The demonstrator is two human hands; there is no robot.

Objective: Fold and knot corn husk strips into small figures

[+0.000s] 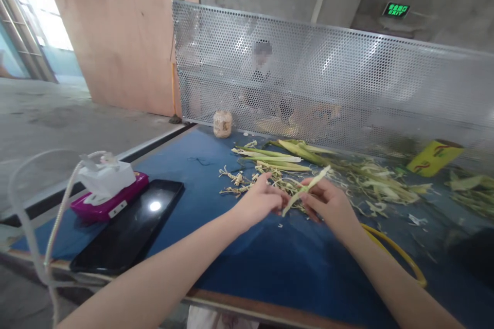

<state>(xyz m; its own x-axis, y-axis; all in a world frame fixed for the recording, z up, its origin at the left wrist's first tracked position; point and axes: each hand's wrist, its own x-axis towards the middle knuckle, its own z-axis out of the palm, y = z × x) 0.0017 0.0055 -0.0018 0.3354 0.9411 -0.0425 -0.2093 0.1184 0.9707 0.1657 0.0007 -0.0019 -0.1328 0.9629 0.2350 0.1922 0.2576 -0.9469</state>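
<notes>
Pinching the husk strip (pixel 317 179) in the closed right hand (pixel 329 204), right of the smartphone (pixel 133 223); curling the left hand (pixel 258 201) half-open by its lower end, can't tell if gripping. Steady both ends, avoid tearing!

One left hand (pixel 259 202) and one right hand (pixel 332 206) make two at the centre, with one pale green strip (pixel 311 186) between them. The left of the frame has one black phone (pixel 129 229) and one magenta box (pixel 90 209); the upper middle, one jar (pixel 223 124), one perforated screen (pixel 328 69) and one person (pixel 263 57); the right, one yellow container (pixel 433 159) and one exit sign (pixel 397 10). The leafy scraps (pixel 376 185) seem too tangled to count.
</notes>
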